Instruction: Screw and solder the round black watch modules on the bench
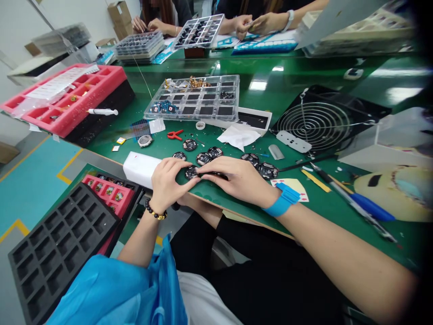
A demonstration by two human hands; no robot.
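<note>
My left hand (167,185) and my right hand (237,180) rest at the front edge of the green bench mat (270,104). My left fingertips grip a round black electronic module (191,172). My right fingers curl around a dark part (216,175), mostly hidden beneath them. Several similar modules (204,158) lie close by on the mat, to the far side and right of my hands. A white block (140,169) sits just left of my left hand. A blue wrist strap (282,201) circles my right wrist.
A clear compartment tray (192,99) holds small parts beyond my hands. Around it are a red foam tray (72,99), a metal fan grille (324,119), a red clip (175,134) and a white tissue (238,136). A co-worker's hands (260,22) work across the bench.
</note>
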